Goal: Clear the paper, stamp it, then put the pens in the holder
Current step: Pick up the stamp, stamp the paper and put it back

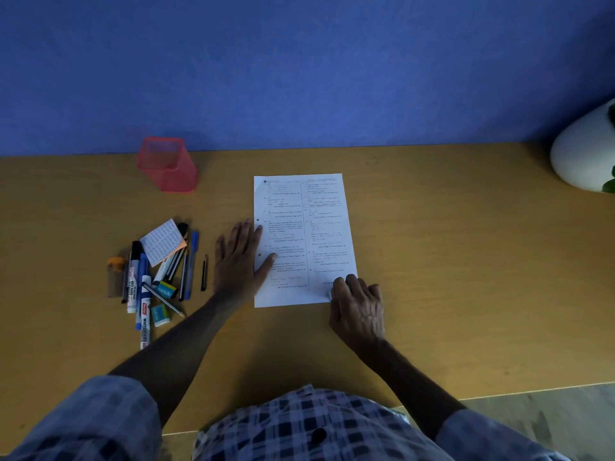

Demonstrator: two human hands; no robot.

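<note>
A printed white paper (299, 237) lies flat in the middle of the wooden desk (432, 261). My left hand (238, 257) rests flat with straight fingers, its thumb and forefinger pressing the paper's left edge. My right hand (357, 304) is curled over the paper's lower right corner, gripping a small pale object (329, 295), mostly hidden by the fingers. Left of the paper lies a heap of pens and whiteboard markers (156, 277). A red mesh pen holder (166, 164) stands near the wall at the back left, with nothing visible inside it.
In the heap are a small printed card (163, 242), erasers (161, 315) and an orange-capped item (114, 276). A lone black pen (204, 272) lies between heap and left hand. A white pot with green leaves (585, 151) sits at the far right. The desk's front edge runs near my body.
</note>
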